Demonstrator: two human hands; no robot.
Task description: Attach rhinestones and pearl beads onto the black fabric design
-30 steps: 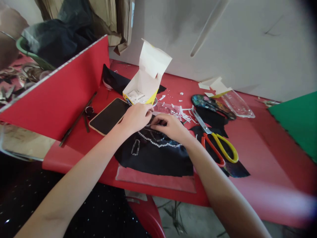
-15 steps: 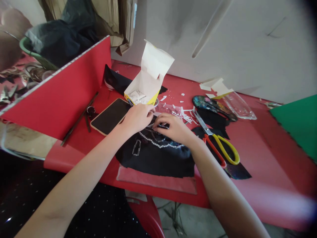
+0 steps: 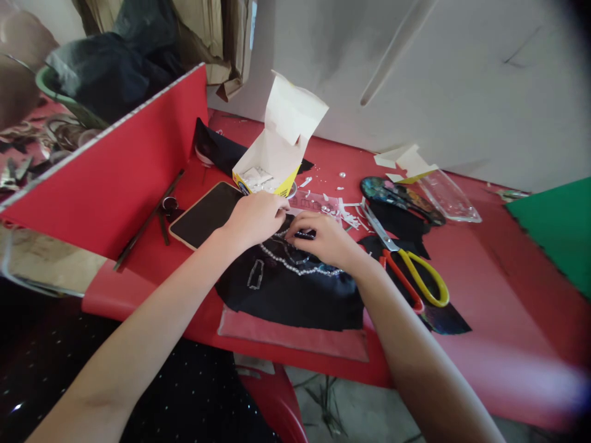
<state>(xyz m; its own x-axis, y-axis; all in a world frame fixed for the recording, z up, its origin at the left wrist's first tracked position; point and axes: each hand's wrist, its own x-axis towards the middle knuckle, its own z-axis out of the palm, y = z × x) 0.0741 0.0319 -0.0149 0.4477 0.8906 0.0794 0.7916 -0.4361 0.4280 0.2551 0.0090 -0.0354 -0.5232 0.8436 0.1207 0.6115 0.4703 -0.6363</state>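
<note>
The black, smooth cloth with a curved near edge (image 3: 295,304) lies on the red-covered table (image 3: 480,271), and a strand of small silvery round beads (image 3: 300,272) curves across its upper half. The left hand (image 3: 258,216) is over the cloth's far left edge, palm down, fingers bent and close together; what its fingertips have hold of, if anything, cannot be told. The right hand (image 3: 327,241) is over the cloth's far side, thumb and forefinger curved towards each other with a small gap behind their tips; whether they pinch a bead or the strand is too small to tell.

The step in hand looks like close fingertip work among the beads. A next move here would seem to call for a light, narrow pinch, with the cloth kept flat and the strand free of snags.

On the cloth's near left part lies a clear, angular outline piece (image 3: 250,280). Left of the cloth is a dark, flat rectangular phone (image 3: 203,212); beyond it, an open white-and-yellow card box (image 3: 295,114); to its right, metal scissors with red and yellow handles (image 3: 444,290).
</note>
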